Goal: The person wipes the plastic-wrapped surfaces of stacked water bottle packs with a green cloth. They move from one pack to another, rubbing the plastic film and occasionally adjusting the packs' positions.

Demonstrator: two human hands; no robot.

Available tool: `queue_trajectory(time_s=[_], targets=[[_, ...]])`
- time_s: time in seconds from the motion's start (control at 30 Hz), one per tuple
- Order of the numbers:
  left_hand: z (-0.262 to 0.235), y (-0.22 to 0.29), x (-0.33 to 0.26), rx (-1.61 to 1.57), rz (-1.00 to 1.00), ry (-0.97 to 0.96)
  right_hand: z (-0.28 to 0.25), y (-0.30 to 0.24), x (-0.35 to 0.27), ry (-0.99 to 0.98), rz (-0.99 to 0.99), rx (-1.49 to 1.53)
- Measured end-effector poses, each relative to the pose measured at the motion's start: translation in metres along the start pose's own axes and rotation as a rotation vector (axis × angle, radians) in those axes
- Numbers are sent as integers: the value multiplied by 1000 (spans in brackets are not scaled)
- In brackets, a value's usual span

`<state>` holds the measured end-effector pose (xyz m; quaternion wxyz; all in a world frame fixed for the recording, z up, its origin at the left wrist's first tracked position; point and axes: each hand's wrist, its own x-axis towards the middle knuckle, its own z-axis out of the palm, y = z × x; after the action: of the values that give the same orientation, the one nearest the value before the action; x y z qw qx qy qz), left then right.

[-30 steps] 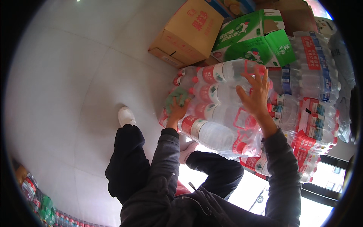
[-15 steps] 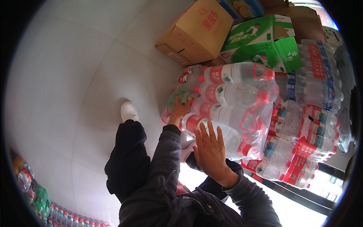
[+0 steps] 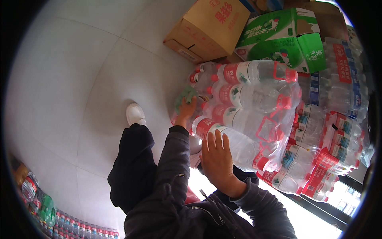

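Lifting the water pack (image 3: 246,115): left hand (image 3: 186,109) seemingly gripping its end, right hand (image 3: 217,157) flat, fingers released; next needs firmer hold.

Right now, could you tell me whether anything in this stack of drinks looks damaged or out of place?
The green carton behind the shrink-wrapped pack of large water bottles has a torn-open top flap. The pack itself lies on its side with both hands, left and right, on it. No spill shows.

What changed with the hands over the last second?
The right hand left the far top of the shrink-wrapped pack of large clear water bottles with red labels and came back to its near side, palm flat against the nearest bottle. The left hand stayed gripping the pack's left end; the pack remains lifted.
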<state>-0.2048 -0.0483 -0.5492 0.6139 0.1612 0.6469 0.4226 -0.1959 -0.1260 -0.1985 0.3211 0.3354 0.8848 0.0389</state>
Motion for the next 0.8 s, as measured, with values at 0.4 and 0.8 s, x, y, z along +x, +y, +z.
queue_trajectory(time_s=[0.4,0.8], targets=[[4,-27,25,-14,-50,-5,5,-2,0,21,-36,3],[-4,-25,18,-11,-56,12,5,1,-2,52,-83,-4]])
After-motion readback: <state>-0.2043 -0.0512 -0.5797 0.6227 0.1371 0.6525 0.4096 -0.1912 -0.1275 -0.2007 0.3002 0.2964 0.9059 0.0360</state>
